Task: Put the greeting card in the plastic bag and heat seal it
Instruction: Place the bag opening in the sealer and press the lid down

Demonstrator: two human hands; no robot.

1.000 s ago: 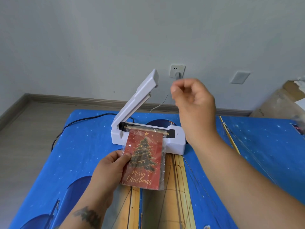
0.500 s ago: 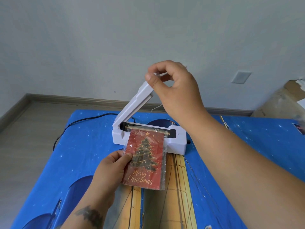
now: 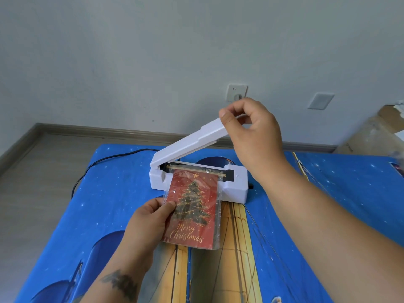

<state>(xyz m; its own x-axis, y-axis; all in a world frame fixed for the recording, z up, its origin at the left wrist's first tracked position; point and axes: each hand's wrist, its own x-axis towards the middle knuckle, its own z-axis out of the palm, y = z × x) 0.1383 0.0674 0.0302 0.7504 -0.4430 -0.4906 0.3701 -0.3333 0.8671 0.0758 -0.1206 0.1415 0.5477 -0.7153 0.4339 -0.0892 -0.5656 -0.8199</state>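
Note:
A red "Merry Christmas" greeting card [image 3: 192,213] sits inside a clear plastic bag [image 3: 218,217]. The bag's far end lies across the sealing strip of a white heat sealer [image 3: 236,189] on the table. My left hand [image 3: 148,221] pinches the bag's left edge, thumb on top. The sealer's lid arm [image 3: 190,143] is hinged at the left and stands half raised. My right hand [image 3: 253,132] grips the free end of that lid, fingers curled around it.
The blue star-and-ship printed cloth [image 3: 105,204] covers the table. A black cord [image 3: 105,162] runs off the table's left back edge. A wall socket [image 3: 236,92] with a plug sits behind the sealer. A cardboard box [image 3: 376,132] stands at the right.
My right hand reached the raised lid, took hold of its end, and has swung it down to about half its former height. The left hand and bagged card stayed put.

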